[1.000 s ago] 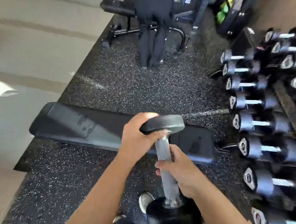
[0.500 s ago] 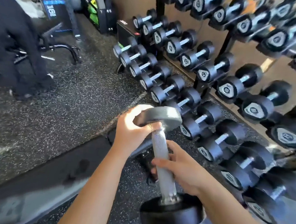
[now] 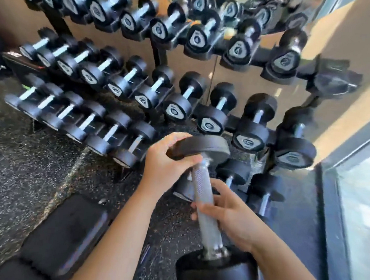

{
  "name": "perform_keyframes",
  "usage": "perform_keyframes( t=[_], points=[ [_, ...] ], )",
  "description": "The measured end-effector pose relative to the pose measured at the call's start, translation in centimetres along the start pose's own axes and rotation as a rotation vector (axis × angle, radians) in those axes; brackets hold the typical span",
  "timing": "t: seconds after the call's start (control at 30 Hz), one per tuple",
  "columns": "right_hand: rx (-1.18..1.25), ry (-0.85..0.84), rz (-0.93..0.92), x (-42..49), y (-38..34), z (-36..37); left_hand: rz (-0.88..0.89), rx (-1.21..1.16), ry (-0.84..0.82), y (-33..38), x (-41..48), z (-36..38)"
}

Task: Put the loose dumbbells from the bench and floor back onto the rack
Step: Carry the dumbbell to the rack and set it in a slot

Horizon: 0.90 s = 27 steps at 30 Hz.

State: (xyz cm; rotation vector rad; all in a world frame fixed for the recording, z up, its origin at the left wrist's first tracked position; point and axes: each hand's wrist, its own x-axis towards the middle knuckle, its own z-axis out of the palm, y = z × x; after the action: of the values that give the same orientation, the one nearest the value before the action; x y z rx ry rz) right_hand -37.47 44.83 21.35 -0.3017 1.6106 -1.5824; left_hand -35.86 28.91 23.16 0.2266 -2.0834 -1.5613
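Observation:
I carry a black dumbbell [image 3: 205, 200] with a knurled steel handle, tilted nearly upright, in front of the rack. My left hand [image 3: 165, 167] grips the rim of its upper head. My right hand [image 3: 229, 211] holds the handle lower down, fingers curled around it. The three-tier dumbbell rack [image 3: 160, 56] fills the upper view, loaded with several black dumbbells. Black saddles [image 3: 334, 79] at the right end of the top tier hold nothing. The black bench [image 3: 62, 232] lies at the lower left, beside my left forearm.
Speckled black rubber flooring [image 3: 18, 169] spreads to the left. A glass pane with a dark frame [image 3: 354, 201] runs down the right side. Tan wall stands behind the rack. Two small dumbbells [image 3: 264, 192] sit low on the rack's right end.
My view has swung right and closer to the rack; the bench slid to the lower left. Both hands keep the same hold on the dumbbell.

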Motion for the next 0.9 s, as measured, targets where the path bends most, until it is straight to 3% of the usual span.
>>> perform_keyframes(
  t=[0.17,0.5,0.9],
  points=[
    [-0.008,0.149,0.004,1.9,-2.3,-8.0,-0.038,-0.021,-0.092,-1.6,6.3,8.1],
    [0.085,0.408,0.061,8.9,-5.9,-16.2,-0.139,-0.194,-0.275,-4.7,17.7,17.1],
    [0.21,0.693,0.029,16.1,-11.4,-24.6,-0.076,-0.362,-0.565,-5.4,30.8,26.8]
  ],
)
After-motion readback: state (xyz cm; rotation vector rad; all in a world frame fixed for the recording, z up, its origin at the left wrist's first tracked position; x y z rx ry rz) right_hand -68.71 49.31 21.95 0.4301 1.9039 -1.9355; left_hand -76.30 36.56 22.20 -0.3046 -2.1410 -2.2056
